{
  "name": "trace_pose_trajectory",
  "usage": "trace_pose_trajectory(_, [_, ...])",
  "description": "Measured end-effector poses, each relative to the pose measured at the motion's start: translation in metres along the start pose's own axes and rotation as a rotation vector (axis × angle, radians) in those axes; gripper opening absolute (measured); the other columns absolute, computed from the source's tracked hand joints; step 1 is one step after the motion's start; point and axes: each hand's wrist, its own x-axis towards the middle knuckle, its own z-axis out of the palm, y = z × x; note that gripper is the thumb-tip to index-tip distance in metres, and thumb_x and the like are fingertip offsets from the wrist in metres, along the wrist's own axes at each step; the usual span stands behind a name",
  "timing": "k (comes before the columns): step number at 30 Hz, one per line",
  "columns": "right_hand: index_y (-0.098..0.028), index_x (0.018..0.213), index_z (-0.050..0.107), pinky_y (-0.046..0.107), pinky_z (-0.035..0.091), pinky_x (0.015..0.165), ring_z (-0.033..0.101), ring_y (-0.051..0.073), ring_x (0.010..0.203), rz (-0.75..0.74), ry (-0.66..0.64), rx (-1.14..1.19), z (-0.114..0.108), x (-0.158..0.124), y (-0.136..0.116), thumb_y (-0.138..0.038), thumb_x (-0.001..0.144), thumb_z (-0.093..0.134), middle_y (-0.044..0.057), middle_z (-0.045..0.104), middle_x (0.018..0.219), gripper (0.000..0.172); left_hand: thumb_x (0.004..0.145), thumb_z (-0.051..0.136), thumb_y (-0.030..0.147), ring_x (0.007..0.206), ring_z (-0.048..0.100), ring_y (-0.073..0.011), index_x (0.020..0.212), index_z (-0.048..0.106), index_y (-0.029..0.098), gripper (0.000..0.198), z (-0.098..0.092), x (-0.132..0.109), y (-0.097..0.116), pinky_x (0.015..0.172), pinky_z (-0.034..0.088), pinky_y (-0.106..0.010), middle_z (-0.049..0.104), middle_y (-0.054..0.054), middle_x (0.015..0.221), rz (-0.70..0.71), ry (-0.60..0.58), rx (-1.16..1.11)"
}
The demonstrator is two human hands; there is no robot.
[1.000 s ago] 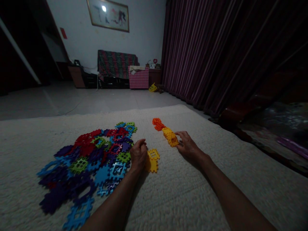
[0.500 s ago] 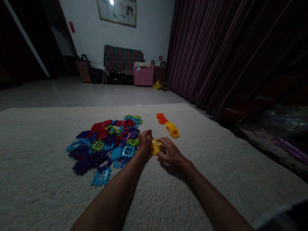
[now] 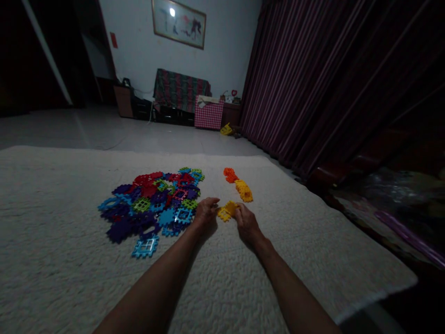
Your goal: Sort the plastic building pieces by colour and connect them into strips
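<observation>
Two yellow plastic grid tiles (image 3: 227, 211) lie on the pale quilted mat (image 3: 62, 250) between my hands. My left hand (image 3: 206, 214) pinches the left tile's edge, fingers curled. On the right side, my right hand (image 3: 245, 223) grips the other tile with closed fingers. A heap of blue, purple, red and green interlocking tiles (image 3: 153, 204) spreads just left of my left hand. Beyond my hands sits a short row of joined tiles: a yellow block (image 3: 244, 190) and an orange block (image 3: 230, 174).
The mat ends at a bare floor (image 3: 104, 134) behind. Dark striped curtains (image 3: 330, 79) hang on the right, with dark furniture (image 3: 382, 185) below them. A covered sofa (image 3: 181, 95), a checked box (image 3: 208, 113) and a framed picture (image 3: 179, 23) stand at the far wall.
My right hand left the yellow block in the row and came to the yellow tiles by my left hand. Both hands now hold these tiles. The view shifted back slightly.
</observation>
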Motion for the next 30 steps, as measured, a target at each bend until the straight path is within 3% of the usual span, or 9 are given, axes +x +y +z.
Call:
trace_pose_trajectory(3, [-0.018, 0.119, 0.059, 0.029, 0.051, 0.07, 0.066, 0.02, 0.078, 0.182, 0.0, -0.069, -0.022, 0.006, 0.021, -0.029, 0.095, 0.032, 0.009, 0.071, 0.095, 0.037, 0.07, 0.06, 0.005, 0.088, 0.069, -0.0214, 0.092, 0.077, 0.018, 0.031, 0.002, 0.001, 0.0, 0.086, 0.053, -0.036, 0.075, -0.009, 0.093, -0.017, -0.006, 0.024])
trace_pose_trajectory(7, [-0.018, 0.117, 0.061, 0.033, 0.051, 0.08, 0.065, 0.022, 0.086, 0.127, -0.031, -0.135, -0.038, 0.013, 0.043, -0.028, 0.092, 0.035, 0.009, 0.07, 0.097, 0.038, 0.076, 0.058, 0.008, 0.094, 0.067, -0.0218, 0.098, 0.076, 0.02, 0.03, 0.006, 0.0, 0.0, 0.091, 0.051, -0.036, 0.075, -0.008, 0.096, 0.019, -0.071, 0.176])
trace_pose_trajectory(9, [-0.017, 0.12, 0.06, 0.036, 0.051, 0.086, 0.064, 0.023, 0.092, 0.107, 0.046, -0.169, -0.037, 0.015, 0.046, -0.03, 0.09, 0.04, 0.01, 0.067, 0.101, 0.038, 0.08, 0.056, 0.011, 0.1, 0.065, -0.0222, 0.103, 0.075, 0.02, 0.031, 0.007, -0.002, 0.001, 0.094, 0.05, -0.037, 0.074, -0.008, 0.101, 0.059, -0.086, 0.255])
trace_pose_trajectory(11, [-0.016, 0.124, 0.057, 0.039, 0.05, 0.087, 0.062, 0.026, 0.094, 0.177, 0.123, -0.226, -0.032, 0.014, 0.042, -0.038, 0.088, 0.047, 0.013, 0.063, 0.104, 0.043, 0.083, 0.052, 0.013, 0.104, 0.063, -0.0224, 0.108, 0.072, 0.02, 0.033, 0.007, -0.004, 0.003, 0.096, 0.049, -0.037, 0.073, -0.009, 0.106, 0.097, -0.082, 0.304])
trace_pose_trajectory(15, [-0.015, 0.125, 0.055, 0.048, 0.047, 0.088, 0.059, 0.035, 0.104, 0.332, 0.09, -0.325, -0.018, 0.009, 0.03, -0.055, 0.08, 0.06, 0.02, 0.058, 0.11, 0.06, 0.086, 0.052, 0.022, 0.107, 0.061, -0.0242, 0.112, 0.069, 0.02, 0.031, 0.006, -0.009, 0.013, 0.1, 0.047, -0.04, 0.07, -0.011, 0.109, 0.183, -0.101, 0.34])
trace_pose_trajectory(21, [-0.023, 0.114, 0.058, 0.04, 0.05, 0.083, 0.06, 0.029, 0.092, 0.219, 0.189, -0.366, -0.004, 0.004, 0.032, -0.035, 0.072, 0.069, 0.011, 0.058, 0.095, 0.045, 0.083, 0.063, 0.039, 0.107, 0.059, -0.028, 0.115, 0.068, 0.024, 0.035, 0.004, -0.014, 0.02, 0.098, 0.045, -0.046, 0.069, -0.012, 0.111, 0.272, -0.223, 0.37])
trace_pose_trajectory(26, [-0.022, 0.129, 0.049, 0.042, 0.052, 0.087, 0.058, 0.029, 0.102, 0.222, 0.22, -0.269, -0.01, 0.015, 0.037, -0.031, 0.074, 0.063, 0.012, 0.053, 0.113, 0.057, 0.077, 0.068, 0.049, 0.115, 0.053, -0.0306, 0.125, 0.063, 0.024, 0.054, 0.001, -0.014, 0.018, 0.101, 0.042, -0.047, 0.065, -0.012, 0.121, 0.295, -0.309, 0.403])
trace_pose_trajectory(30, [-0.019, 0.131, 0.046, 0.046, 0.05, 0.096, 0.053, 0.03, 0.114, 0.177, 0.253, -0.235, -0.015, 0.031, 0.046, -0.027, 0.076, 0.059, 0.014, 0.049, 0.124, 0.057, 0.076, 0.067, 0.046, 0.117, 0.051, -0.0321, 0.133, 0.058, 0.019, 0.064, -0.001, -0.012, 0.018, 0.103, 0.04, -0.047, 0.06, -0.013, 0.129, 0.286, -0.353, 0.433])
